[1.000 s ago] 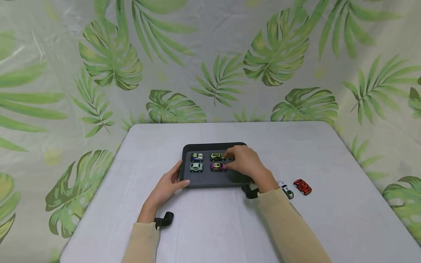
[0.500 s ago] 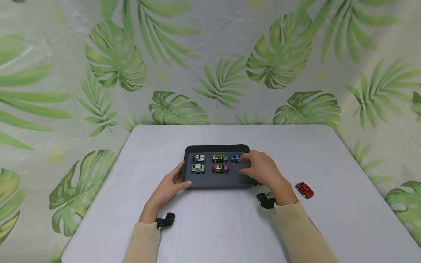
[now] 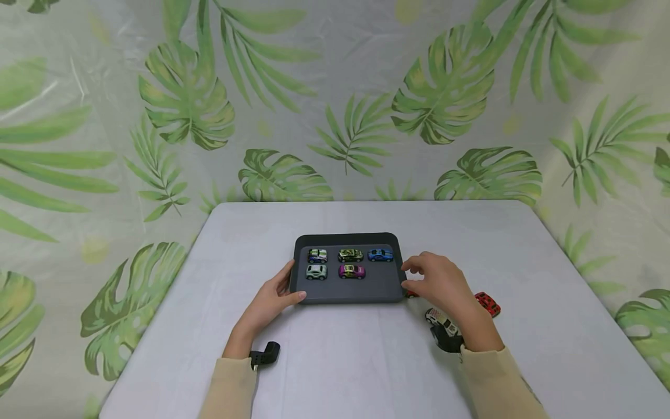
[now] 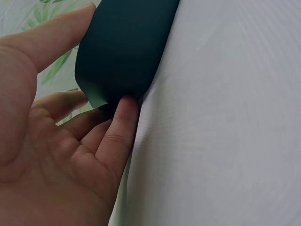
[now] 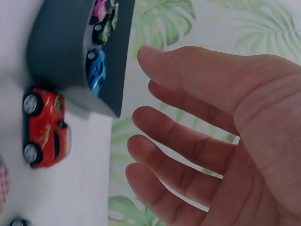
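Note:
A dark grey tray (image 3: 345, 292) sits on the white table. In it, toy cars stand in two rows: a white-and-blue one (image 3: 317, 256), a camouflage one (image 3: 350, 255) and a blue one (image 3: 380, 255) behind, a pale green one (image 3: 316, 272) and a purple one (image 3: 352, 272) in front. My left hand (image 3: 272, 295) grips the tray's near left corner, thumb at the front and fingers along the side. My right hand (image 3: 438, 285) hovers just beyond the tray's right edge, fingers loosely bent and holding nothing. Below it, a red toy car (image 5: 46, 127) stands beside the tray.
To the right on the table lie a white toy car (image 3: 442, 321), partly covered by the black wrist camera (image 3: 446, 338), and another red toy car (image 3: 488, 304), partly behind the right wrist. A leaf-patterned curtain (image 3: 345, 116) hangs behind the table.
My right hand has let go over the tray and drawn back to the right, past its edge, uncovering the blue toy car at the back right. The left hand keeps its grip.

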